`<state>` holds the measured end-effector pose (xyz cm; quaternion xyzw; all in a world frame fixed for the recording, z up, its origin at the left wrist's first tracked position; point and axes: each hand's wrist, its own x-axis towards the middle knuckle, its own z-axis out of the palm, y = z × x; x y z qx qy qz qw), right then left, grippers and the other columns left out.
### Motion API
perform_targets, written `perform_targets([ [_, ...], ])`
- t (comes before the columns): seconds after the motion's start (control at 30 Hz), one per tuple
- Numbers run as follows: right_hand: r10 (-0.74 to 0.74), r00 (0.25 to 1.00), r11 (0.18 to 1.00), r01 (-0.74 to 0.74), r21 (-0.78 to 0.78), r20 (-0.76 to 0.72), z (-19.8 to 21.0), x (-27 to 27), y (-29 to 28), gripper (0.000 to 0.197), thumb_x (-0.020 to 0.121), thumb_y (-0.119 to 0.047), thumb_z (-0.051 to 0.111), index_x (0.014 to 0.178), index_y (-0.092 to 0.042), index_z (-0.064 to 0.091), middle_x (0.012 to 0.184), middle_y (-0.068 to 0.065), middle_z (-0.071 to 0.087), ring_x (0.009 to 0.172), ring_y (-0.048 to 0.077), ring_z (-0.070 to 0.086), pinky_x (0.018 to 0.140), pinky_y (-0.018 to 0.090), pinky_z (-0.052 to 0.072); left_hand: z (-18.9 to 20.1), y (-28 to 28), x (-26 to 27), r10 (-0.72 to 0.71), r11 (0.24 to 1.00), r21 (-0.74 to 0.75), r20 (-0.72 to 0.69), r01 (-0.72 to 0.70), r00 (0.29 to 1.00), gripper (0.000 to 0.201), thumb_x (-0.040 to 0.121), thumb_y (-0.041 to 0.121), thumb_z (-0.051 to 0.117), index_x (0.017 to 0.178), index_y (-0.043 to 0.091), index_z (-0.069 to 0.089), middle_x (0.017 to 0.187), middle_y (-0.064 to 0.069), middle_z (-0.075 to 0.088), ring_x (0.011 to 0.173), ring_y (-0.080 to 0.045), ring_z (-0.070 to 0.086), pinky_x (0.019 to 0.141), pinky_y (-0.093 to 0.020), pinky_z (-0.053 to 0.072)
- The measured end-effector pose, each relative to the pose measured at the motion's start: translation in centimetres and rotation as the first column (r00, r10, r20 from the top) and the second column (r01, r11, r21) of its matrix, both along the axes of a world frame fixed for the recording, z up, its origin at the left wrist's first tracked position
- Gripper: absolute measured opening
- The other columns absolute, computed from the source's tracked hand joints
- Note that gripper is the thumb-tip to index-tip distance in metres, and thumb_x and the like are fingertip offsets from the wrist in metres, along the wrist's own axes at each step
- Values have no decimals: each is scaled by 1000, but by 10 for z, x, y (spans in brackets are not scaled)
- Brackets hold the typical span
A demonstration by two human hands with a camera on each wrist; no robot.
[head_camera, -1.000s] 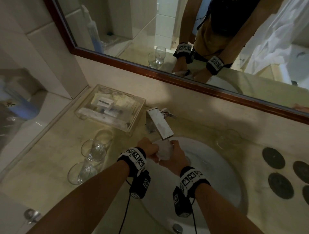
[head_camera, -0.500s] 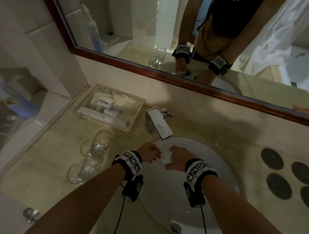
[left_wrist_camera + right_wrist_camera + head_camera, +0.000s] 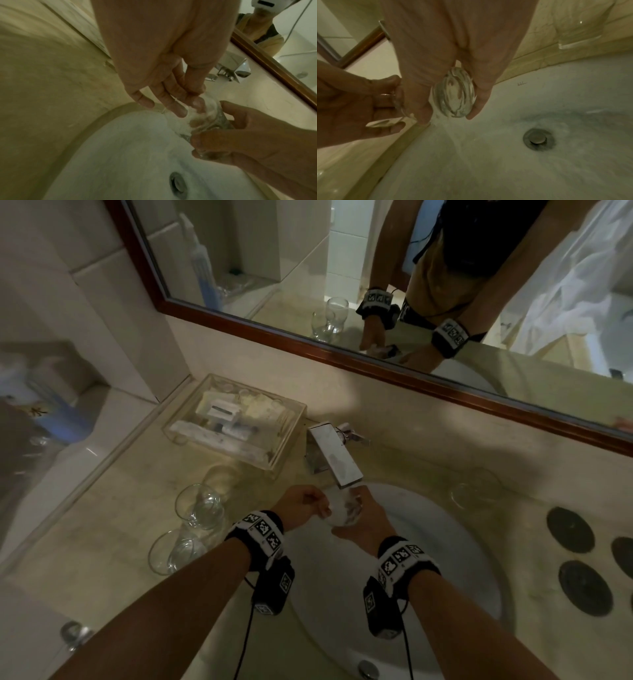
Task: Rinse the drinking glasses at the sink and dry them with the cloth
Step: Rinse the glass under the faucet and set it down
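Over the white sink [image 3: 445,542], my right hand [image 3: 363,522] grips a clear drinking glass [image 3: 344,510] tilted under the square faucet [image 3: 337,457]. Water runs over it. In the right wrist view the fingers and thumb of my right hand [image 3: 449,115] wrap the thick glass base [image 3: 453,93]. My left hand [image 3: 188,102] pinches the rim of the glass [image 3: 209,121], with one finger inside and the thumb outside. Three more glasses [image 3: 200,505] [image 3: 169,553] [image 3: 222,474] stand on the counter to the left.
A clear tray of toiletries [image 3: 236,419] sits behind the left glasses. Another glass [image 3: 476,489] stands right of the faucet, near several dark round coasters [image 3: 570,534]. The drain [image 3: 537,139] is in the basin's middle. A wood-framed mirror runs along the back wall.
Half a second ago both hands held the glass lower in the basin, away from the spout. They have lifted it back under the faucet's stream.
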<state>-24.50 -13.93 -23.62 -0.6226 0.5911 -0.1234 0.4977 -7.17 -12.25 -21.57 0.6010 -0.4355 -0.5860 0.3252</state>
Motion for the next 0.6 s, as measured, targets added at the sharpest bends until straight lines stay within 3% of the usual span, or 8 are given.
perform_targets([
  [0.13, -9, 1000, 999, 7, 41, 28, -3, -2, -1, 110, 45, -52, 87, 138, -19, 39, 121, 5, 56, 107, 25, 59, 94, 41, 51, 3, -3, 2, 73, 997, 15, -36, -73, 997, 17, 93, 2, 56, 77, 3, 61, 61, 3, 69, 52, -5, 65, 60, -17, 54],
  [0.2, -85, 984, 989, 65, 132, 155, -4, -2, -1, 102, 41, -55, 86, 129, -28, 43, 123, 5, 56, 103, 27, 61, 88, 45, 55, 4, -4, 4, 102, 994, 45, -74, -99, 992, 14, 93, 9, 57, 85, 1, 64, 67, -1, 71, 58, -10, 67, 67, -23, 54],
  [0.27, -144, 959, 980, 104, 167, 246, -1, 0, 0, 74, 58, -46, 86, 117, -30, 45, 112, 7, 57, 90, 26, 62, 74, 39, 58, 7, -3, 2, 113, 993, 61, -121, -106, 986, 14, 95, 10, 55, 88, 0, 64, 70, -3, 71, 60, -9, 68, 66, -19, 53],
  [0.37, -173, 960, 979, 144, 143, 221, 6, 2, 0, 43, 88, -39, 66, 120, -21, 43, 94, 8, 62, 77, 21, 62, 65, 32, 53, 9, 0, -1, 53, 998, 48, -127, -47, 991, 15, 95, 4, 53, 82, 3, 62, 71, -3, 69, 60, -4, 67, 64, -16, 50],
  [0.47, -182, 963, 980, 161, 117, 200, 5, 4, -1, 35, 97, -40, 50, 120, -14, 44, 80, 7, 61, 64, 18, 56, 53, 24, 47, 6, 1, -3, 57, 995, 93, -174, -41, 983, 15, 95, 4, 53, 81, 5, 57, 72, -6, 72, 61, -13, 69, 66, -23, 53],
  [0.6, -251, 948, 965, 231, 122, 194, -2, 8, -2, 24, 102, -40, 37, 104, -17, 46, 84, 3, 56, 62, 15, 51, 49, 23, 41, 5, -1, -7, 67, 994, 93, -172, -51, 983, 9, 91, 2, 58, 83, 6, 59, 72, -3, 72, 64, -11, 69, 67, -20, 55],
])
